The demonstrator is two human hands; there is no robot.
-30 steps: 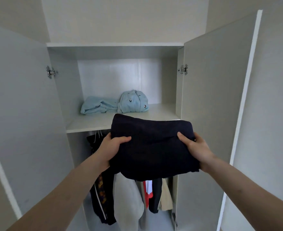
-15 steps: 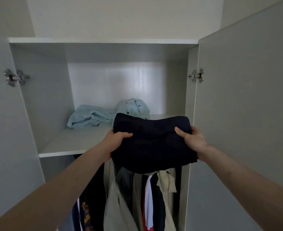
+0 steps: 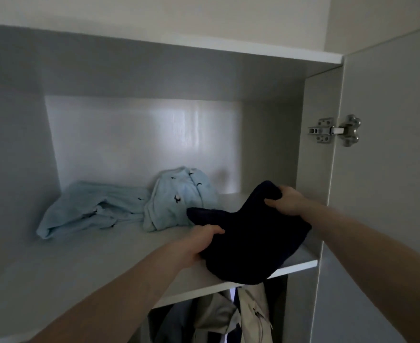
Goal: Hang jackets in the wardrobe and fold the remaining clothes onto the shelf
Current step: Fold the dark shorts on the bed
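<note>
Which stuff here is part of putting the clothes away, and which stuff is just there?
Part of the job: dark folded garment, held by left hand and right hand; shelf; two light blue clothes; hanging jackets.

Just there: door hinge; wardrobe door.

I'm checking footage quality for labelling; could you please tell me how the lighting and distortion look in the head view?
Head view: dim overall, with glare on the wardrobe's back panel; the dark garment held by the left hand and right hand shows almost no fold detail; wide-angle distortion slants the shelf edges.
</note>
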